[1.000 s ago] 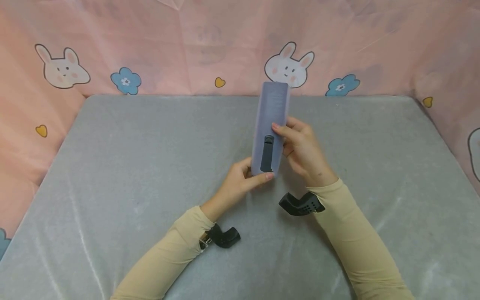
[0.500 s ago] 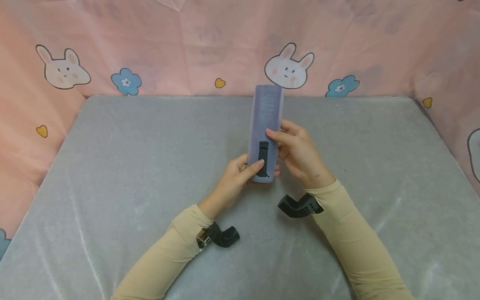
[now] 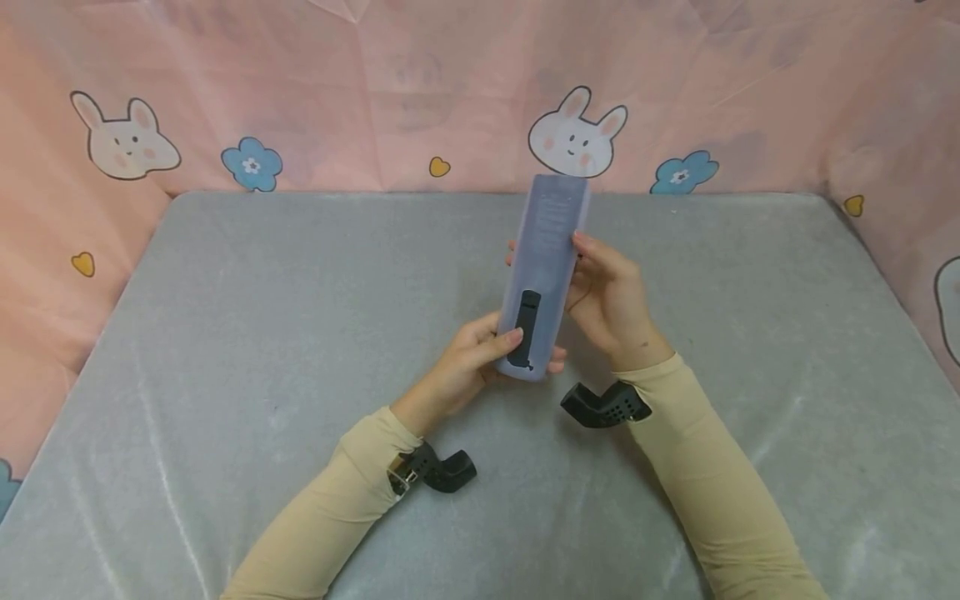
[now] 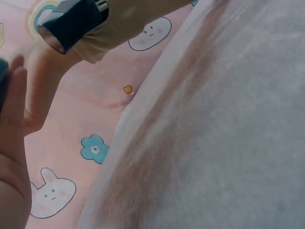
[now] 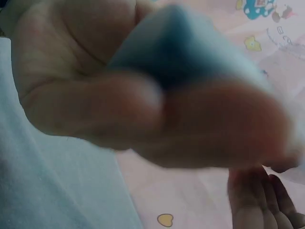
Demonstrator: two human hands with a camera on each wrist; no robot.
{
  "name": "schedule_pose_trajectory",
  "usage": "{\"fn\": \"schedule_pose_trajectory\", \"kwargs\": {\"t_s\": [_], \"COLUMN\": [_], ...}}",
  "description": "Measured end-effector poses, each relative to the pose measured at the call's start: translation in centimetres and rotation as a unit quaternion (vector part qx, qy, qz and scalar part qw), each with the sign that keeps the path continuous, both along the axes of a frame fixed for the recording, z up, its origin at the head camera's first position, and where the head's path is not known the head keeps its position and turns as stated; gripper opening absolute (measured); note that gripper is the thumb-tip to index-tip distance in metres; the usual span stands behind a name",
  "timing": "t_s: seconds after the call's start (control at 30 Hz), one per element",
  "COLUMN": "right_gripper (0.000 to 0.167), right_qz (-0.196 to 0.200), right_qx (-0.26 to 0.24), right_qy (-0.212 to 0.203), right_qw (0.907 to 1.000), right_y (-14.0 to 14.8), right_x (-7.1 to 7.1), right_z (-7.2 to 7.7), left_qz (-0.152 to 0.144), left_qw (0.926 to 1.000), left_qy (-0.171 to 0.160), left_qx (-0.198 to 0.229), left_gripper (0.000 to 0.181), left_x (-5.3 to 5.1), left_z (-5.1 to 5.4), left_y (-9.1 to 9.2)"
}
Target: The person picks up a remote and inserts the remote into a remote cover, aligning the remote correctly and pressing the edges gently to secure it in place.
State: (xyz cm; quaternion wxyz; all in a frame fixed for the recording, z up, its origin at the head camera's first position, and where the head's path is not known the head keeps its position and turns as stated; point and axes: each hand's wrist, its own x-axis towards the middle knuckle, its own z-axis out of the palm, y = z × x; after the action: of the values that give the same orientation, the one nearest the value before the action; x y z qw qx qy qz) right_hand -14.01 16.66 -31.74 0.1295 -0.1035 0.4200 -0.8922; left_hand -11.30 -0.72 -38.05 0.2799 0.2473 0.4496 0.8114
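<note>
Both hands hold up what looks like a remote control in a frosted lilac sleeve (image 3: 550,242), above the table, tilted slightly right. Faint lines of print run along its upper part. A dark oblong patch (image 3: 527,325) shows near its lower end. My left hand (image 3: 461,362) grips that lower end, thumb on the near face, fingertips showing past the right edge. My right hand (image 3: 611,304) holds it higher up, thumb at the right edge and fingers behind, tips showing on the left. In the right wrist view, the right hand (image 5: 86,100) blurs around the sleeve (image 5: 176,52).
A grey cloth-covered table (image 3: 262,333) lies beneath the hands. Behind it hangs a pink curtain (image 3: 337,100) printed with rabbits, flowers and hearts. Black wrist devices (image 3: 603,406) are strapped over beige sleeves (image 3: 712,483).
My left thumb has moved from the bottom corner onto the dark patch's side. My right thumb has gone from the face to the right edge. The remote has come slightly lower and nearer.
</note>
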Motion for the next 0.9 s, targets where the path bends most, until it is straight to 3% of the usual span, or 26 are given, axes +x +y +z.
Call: {"fn": "schedule_pose_trajectory", "kwargs": {"t_s": [0.13,0.2,0.3,0.4,0.53,0.67,0.73,0.9], "right_gripper": [0.052,0.055,0.06,0.059,0.053,0.039,0.033,0.024], "right_qz": [0.026,0.034,0.031,0.006,-0.038,-0.091,-0.116,-0.152], "right_qx": [-0.077,-0.089,-0.083,-0.053,0.008,0.078,0.107,0.151], "right_qy": [-0.018,-0.013,0.003,0.019,0.041,0.054,0.058,0.064], "right_qw": [0.9965,0.9953,0.9961,0.9984,0.9984,0.9913,0.9858,0.9747], "right_y": [0.2,0.2,0.1,0.1,0.1,-0.1,-0.2,-0.7], "right_x": [-0.2,-0.2,-0.4,-0.5,-0.6,-0.6,-0.6,-0.7], "right_z": [-0.2,-0.2,-0.2,-0.2,-0.5,-0.8,-0.9,-1.0], "left_qz": [-0.027,-0.046,-0.065,-0.066,-0.023,0.039,0.069,0.128], "left_qw": [0.9991,0.9977,0.9953,0.996,0.9979,0.9899,0.9811,0.9484], "left_qy": [-0.017,-0.032,-0.052,-0.053,-0.033,-0.022,-0.009,0.044], "left_qx": [0.027,0.039,0.048,0.028,-0.051,-0.135,-0.181,-0.287], "left_gripper": [0.079,0.079,0.074,0.057,0.041,0.038,0.038,0.048], "left_x": [0.3,0.4,0.5,0.4,0.2,0.1,0.1,0.3], "left_z": [1.2,1.5,1.7,1.9,2.0,1.9,1.9,1.7], "left_y": [-0.3,-0.5,-0.6,-0.6,-0.3,-0.1,0.0,0.3]}}
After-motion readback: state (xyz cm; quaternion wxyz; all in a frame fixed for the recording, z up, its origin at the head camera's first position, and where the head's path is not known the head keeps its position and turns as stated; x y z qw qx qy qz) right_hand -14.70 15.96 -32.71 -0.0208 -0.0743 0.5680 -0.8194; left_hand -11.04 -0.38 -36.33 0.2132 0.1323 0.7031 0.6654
